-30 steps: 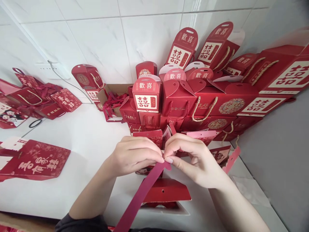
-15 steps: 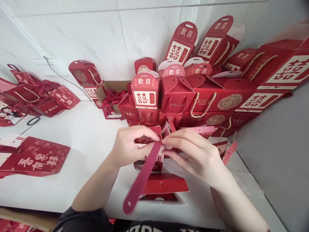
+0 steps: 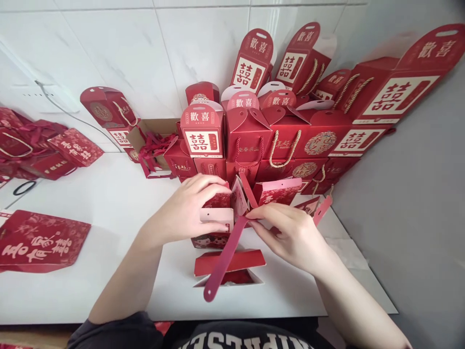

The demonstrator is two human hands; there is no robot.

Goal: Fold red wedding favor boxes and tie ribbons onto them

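A dark red strap with a small hole in its rounded end hangs slanting toward me. My right hand pinches its upper end between thumb and fingertips. To the left, my left hand has its fingers apart around a small box with a pale flap; whether it touches that box I cannot tell. Below the strap stands an open-topped red box, its flap with the strap crossing in front. Just beyond my right hand is another open red box with a pink inner edge.
Stacked red gift boxes with rope handles line the tiled wall. A brown carton holds dark red ribbons. On the left lie a flat red box, a black ring and piled boxes. A grey wall bounds the right.
My left hand has let go of the strap and moved left, its fingers spreading. My right hand still pinches the strap. The whole view has shifted, so the boxes appear further left.
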